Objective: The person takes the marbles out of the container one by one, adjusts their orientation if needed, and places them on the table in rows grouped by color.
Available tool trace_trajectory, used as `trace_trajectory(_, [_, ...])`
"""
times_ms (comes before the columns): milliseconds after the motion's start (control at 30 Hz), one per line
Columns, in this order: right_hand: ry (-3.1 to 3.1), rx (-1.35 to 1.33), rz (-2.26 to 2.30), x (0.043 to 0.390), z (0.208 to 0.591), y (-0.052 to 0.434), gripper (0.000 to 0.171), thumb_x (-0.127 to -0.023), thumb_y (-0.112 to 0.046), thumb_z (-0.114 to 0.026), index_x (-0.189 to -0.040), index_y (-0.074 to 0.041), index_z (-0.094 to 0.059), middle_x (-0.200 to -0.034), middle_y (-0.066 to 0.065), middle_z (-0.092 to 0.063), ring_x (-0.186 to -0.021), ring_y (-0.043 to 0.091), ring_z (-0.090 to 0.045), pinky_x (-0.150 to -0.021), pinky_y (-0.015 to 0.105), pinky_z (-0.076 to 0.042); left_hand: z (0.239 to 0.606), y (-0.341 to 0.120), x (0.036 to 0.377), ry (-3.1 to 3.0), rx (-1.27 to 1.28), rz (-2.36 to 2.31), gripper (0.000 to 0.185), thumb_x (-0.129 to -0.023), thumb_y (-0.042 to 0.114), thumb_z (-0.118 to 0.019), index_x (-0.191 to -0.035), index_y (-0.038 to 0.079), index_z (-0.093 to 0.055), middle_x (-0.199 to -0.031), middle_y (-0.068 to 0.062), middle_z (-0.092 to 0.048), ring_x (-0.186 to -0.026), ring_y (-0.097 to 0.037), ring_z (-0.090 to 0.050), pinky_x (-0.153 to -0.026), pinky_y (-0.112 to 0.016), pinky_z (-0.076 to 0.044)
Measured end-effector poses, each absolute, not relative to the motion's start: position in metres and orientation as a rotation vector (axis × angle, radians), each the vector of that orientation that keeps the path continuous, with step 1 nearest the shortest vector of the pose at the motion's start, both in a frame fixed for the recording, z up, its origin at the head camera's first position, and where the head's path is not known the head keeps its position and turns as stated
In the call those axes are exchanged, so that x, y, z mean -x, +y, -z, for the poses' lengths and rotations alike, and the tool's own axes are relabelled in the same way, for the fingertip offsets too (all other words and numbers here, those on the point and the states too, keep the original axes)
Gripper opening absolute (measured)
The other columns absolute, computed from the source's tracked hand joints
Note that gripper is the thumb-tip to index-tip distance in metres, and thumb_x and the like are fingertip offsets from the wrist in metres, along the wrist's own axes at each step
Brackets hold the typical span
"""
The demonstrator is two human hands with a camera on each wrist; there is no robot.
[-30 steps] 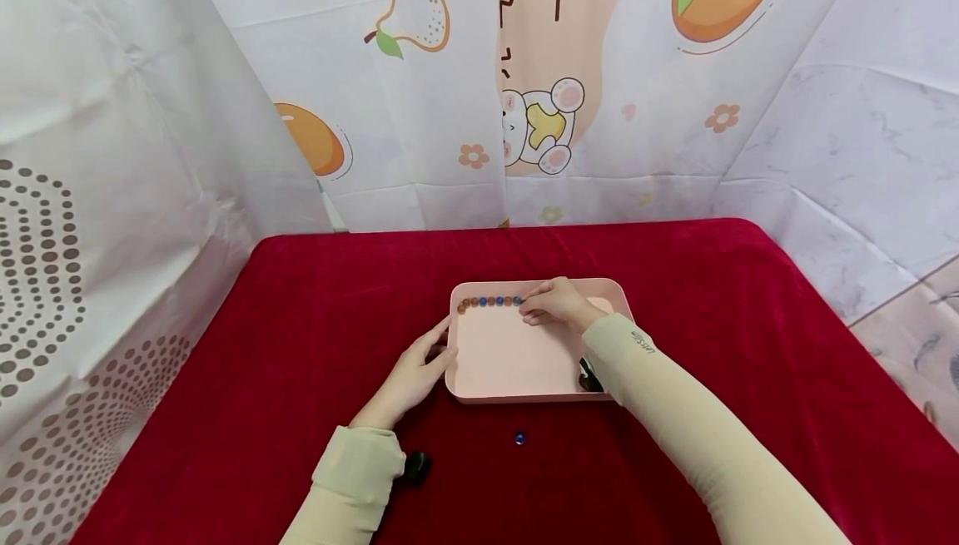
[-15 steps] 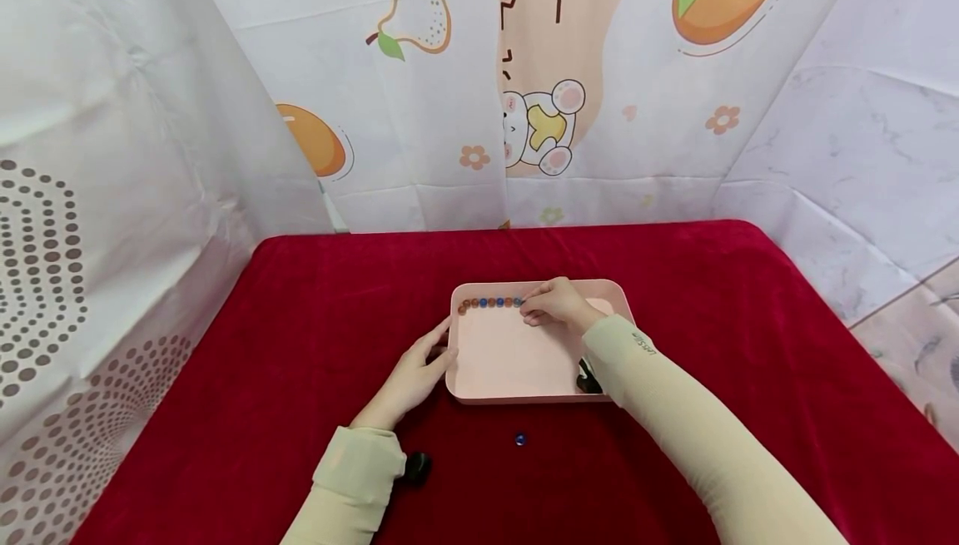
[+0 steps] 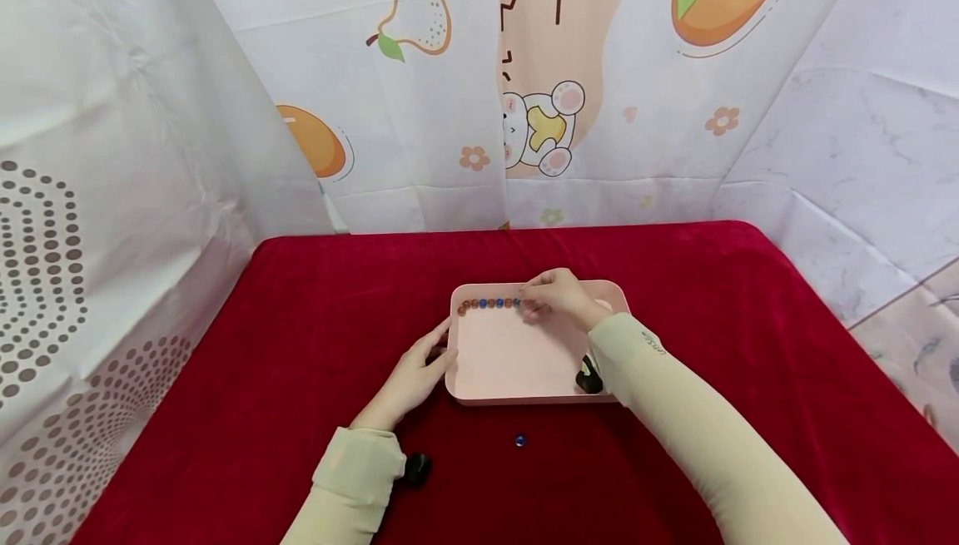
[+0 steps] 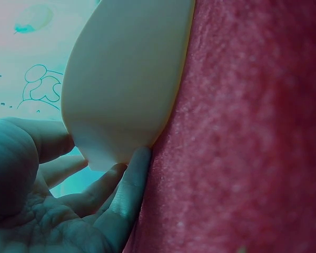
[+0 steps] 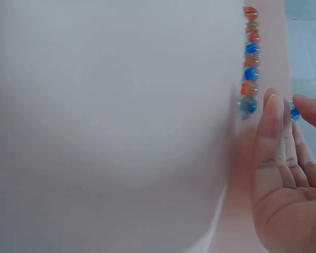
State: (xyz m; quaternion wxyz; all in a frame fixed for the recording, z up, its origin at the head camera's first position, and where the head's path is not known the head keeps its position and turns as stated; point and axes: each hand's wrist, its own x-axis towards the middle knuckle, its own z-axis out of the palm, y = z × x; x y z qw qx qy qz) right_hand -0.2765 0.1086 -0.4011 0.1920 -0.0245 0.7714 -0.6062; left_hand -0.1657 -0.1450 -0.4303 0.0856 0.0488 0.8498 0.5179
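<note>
My right hand [image 3: 558,296] hovers over the far edge of the pink tray [image 3: 509,362], fingertips pinching a blue marble [image 5: 294,113] just beside the marble row [image 3: 489,303]. My left hand [image 3: 410,379], fingers straight, presses against the tray's near-left corner.

**Sleeves and wrist gear**

Both arms wear long, snug, pale beige sleeves reaching the wrists. Right sleeve has small dark lettering near the cuff, too small to read. Left hand [image 3: 410,377] and right hand [image 3: 558,299] bare, no gloves, no rings seen. Small black device sits under each wrist, partly hidden by the cuffs.
</note>
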Motion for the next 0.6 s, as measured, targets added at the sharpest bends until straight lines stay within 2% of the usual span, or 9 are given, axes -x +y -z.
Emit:
trace_trajectory(167, [2.193, 0.094, 1.719, 0.274, 0.392, 0.11, 0.03, -0.094, -0.005, -0.063, -0.116, 0.016, -0.064, -0.088, 0.015, -0.075, -0.066, 0.011, -0.068, -0.068, 0.029, -0.059, 0.43, -0.145, 0.166, 2.538, -0.149, -1.542, 0.057, -0.102, 0.021, -0.055, -0.156, 0.019, -0.034, -0.142, -0.011, -0.052, -0.124, -0.028, -0.055, -0.102, -0.047, -0.046])
trace_trajectory(333, [2.25, 0.106, 1.758, 0.271, 0.385, 0.114, 0.031, -0.093, -0.005, -0.066, -0.116, 0.015, -0.065, -0.095, 0.019, -0.075, -0.07, 0.015, -0.07, -0.075, 0.037, -0.06, 0.43, -0.145, 0.166, 2.533, -0.156, -1.546, 0.057, -0.103, 0.021, -0.055, -0.156, 0.018, -0.034, -0.142, -0.012, -0.052, -0.125, -0.028, -0.055, -0.102, -0.047, -0.046])
trace_trajectory(467, [2.27, 0.122, 1.796, 0.269, 0.38, 0.118, 0.033, -0.091, -0.005, -0.067, -0.117, 0.016, -0.063, -0.091, 0.012, -0.074, -0.069, 0.014, -0.069, -0.08, 0.043, -0.059, 0.431, -0.145, 0.166, 2.533, -0.147, -1.542, 0.058, -0.102, 0.021, -0.055, -0.156, 0.018, -0.033, -0.143, -0.012, -0.052, -0.126, -0.029, -0.055, -0.103, -0.047, -0.046])
trace_trajectory(600, [2.263, 0.123, 1.83, 0.266, 0.375, 0.121, 0.032, -0.09, -0.004, -0.068, -0.115, 0.015, -0.063, -0.083, 0.003, -0.073, -0.068, 0.012, -0.068, -0.079, 0.039, -0.06, 0.43, -0.145, 0.165, 2.531, -0.139, -1.542, 0.058, -0.103, 0.021, -0.055, -0.156, 0.018, -0.033, -0.143, -0.012, -0.051, -0.126, -0.029, -0.054, -0.103, -0.047, -0.046])
